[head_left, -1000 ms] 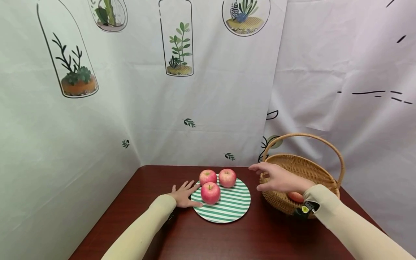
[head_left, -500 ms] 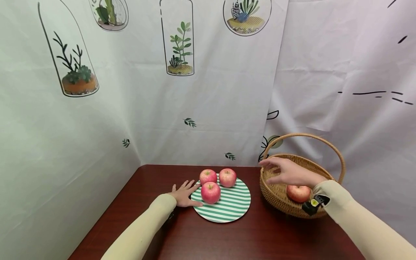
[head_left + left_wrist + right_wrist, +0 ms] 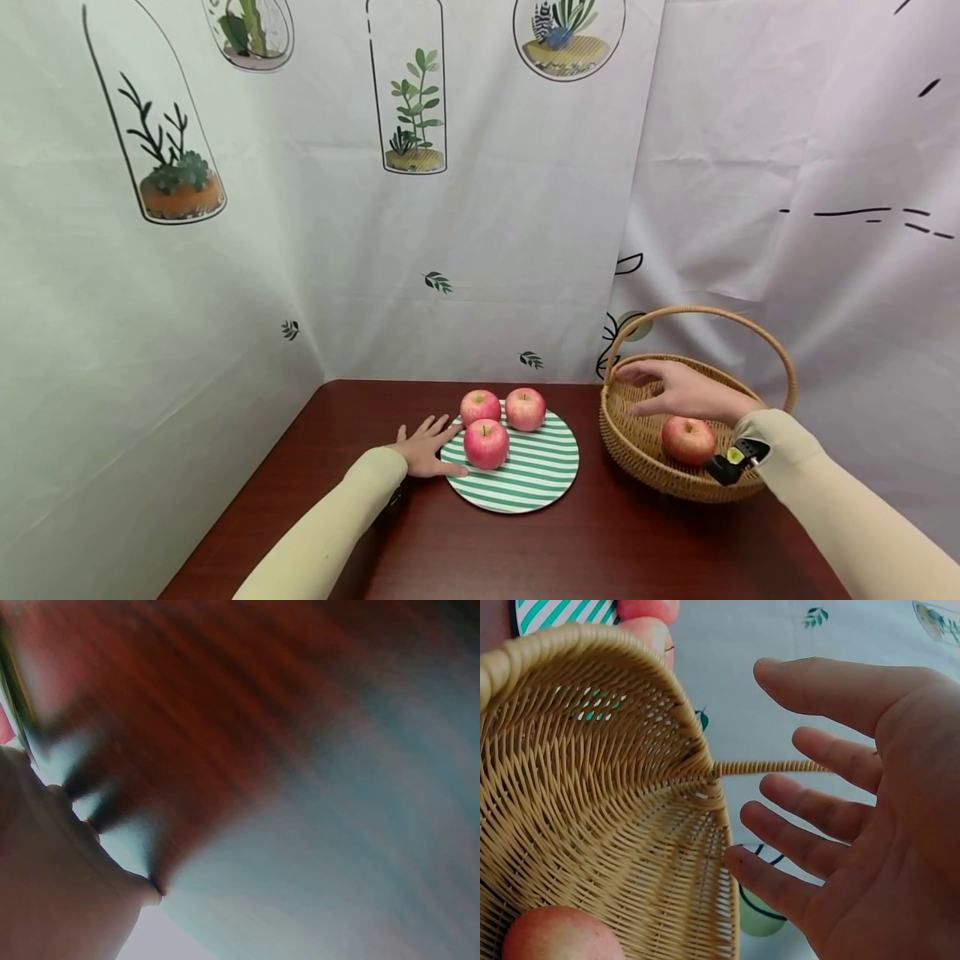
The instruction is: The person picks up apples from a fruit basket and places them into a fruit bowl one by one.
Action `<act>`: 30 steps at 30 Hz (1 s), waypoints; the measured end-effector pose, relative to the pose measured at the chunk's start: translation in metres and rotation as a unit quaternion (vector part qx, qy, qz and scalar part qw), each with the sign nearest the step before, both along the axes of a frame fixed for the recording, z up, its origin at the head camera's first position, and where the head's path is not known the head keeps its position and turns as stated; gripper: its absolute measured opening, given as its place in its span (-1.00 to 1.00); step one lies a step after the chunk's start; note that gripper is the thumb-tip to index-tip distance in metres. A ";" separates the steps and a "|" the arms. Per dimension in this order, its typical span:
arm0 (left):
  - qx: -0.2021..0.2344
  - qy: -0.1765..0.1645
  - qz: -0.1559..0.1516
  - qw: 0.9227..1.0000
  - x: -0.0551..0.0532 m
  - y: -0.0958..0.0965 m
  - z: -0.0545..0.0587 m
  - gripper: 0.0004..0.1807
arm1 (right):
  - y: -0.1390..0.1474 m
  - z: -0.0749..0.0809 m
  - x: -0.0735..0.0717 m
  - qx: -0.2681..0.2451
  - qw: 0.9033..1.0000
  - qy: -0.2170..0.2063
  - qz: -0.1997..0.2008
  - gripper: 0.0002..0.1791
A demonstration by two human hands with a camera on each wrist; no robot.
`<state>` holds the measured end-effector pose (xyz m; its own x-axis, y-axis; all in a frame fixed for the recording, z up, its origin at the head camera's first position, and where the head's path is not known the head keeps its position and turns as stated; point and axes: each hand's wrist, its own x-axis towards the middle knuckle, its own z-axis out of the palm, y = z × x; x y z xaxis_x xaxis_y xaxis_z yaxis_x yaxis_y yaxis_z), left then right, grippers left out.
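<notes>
My left hand (image 3: 423, 450) lies spread on the table at the left edge of a round plate (image 3: 543, 475) with green and white stripes, the thumb and fingertips reaching its rim. Three red apples sit together on that plate: a front one (image 3: 486, 444), a back left one (image 3: 480, 407) and a back right one (image 3: 525, 409). Over the wicker basket (image 3: 637, 462) hovers my right hand (image 3: 686, 392), fingers loosely extended and holding nothing. Inside the basket rests one apple (image 3: 688, 441), also visible low in the right wrist view. The left wrist view shows mostly blurred table and my left hand's edge.
The basket's tall arched handle (image 3: 701, 310) rises above and behind my right hand. A dark red-brown wooden table (image 3: 480, 554) carries everything. White cloth (image 3: 487, 250) printed with plants hangs behind the table and along the left side.
My right hand has shifted right, from the basket's left rim to over its inside, uncovering more of the apple there. The left hand, plate and its apples stay put.
</notes>
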<state>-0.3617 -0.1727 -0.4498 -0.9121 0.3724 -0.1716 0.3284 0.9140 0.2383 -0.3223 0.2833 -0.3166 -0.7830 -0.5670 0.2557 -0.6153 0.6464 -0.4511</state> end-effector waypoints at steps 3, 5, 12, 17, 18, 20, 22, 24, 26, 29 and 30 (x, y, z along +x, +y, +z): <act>-0.002 0.002 -0.001 1.000 0.000 0.000 0.000 0.08 | 0.005 -0.001 -0.002 0.003 1.000 0.002 -0.002 -0.45; -0.003 0.002 -0.002 1.000 0.001 0.000 0.000 0.08 | 0.008 -0.002 -0.003 0.002 1.000 -0.001 -0.009 -0.44; 0.005 -0.003 -0.004 1.000 -0.003 -0.002 -0.002 0.12 | 0.019 -0.007 -0.010 -0.021 0.999 -0.014 -0.027 -0.38; 0.029 0.002 -0.009 1.000 -0.010 -0.006 -0.014 0.20 | 0.026 -0.015 -0.018 -0.036 0.998 -0.038 -0.033 -0.34; 0.031 0.004 -0.010 0.999 -0.011 -0.006 -0.017 0.22 | 0.028 -0.017 -0.019 -0.037 0.998 -0.043 -0.037 -0.34; 0.032 0.009 -0.012 0.999 -0.013 -0.007 -0.020 0.23 | 0.032 -0.020 -0.022 -0.036 0.997 -0.049 -0.043 -0.34; 0.031 0.008 -0.011 0.999 -0.013 -0.007 -0.018 0.22 | 0.035 -0.022 -0.024 -0.038 0.997 -0.055 -0.050 -0.35; 0.026 0.003 -0.008 1.000 -0.010 -0.006 -0.014 0.19 | 0.038 -0.024 -0.026 -0.041 0.996 -0.061 -0.053 -0.36; 0.020 0.000 -0.006 1.000 -0.007 -0.004 -0.008 0.16 | 0.040 -0.026 -0.026 -0.044 0.995 -0.067 -0.055 -0.37; 0.021 -0.002 -0.006 1.000 -0.002 -0.003 -0.004 0.15 | 0.043 -0.029 -0.027 -0.044 0.994 -0.078 -0.057 -0.37; 0.021 -0.002 -0.007 1.000 -0.001 -0.003 -0.004 0.15 | 0.044 -0.030 -0.027 -0.043 0.994 -0.082 -0.057 -0.37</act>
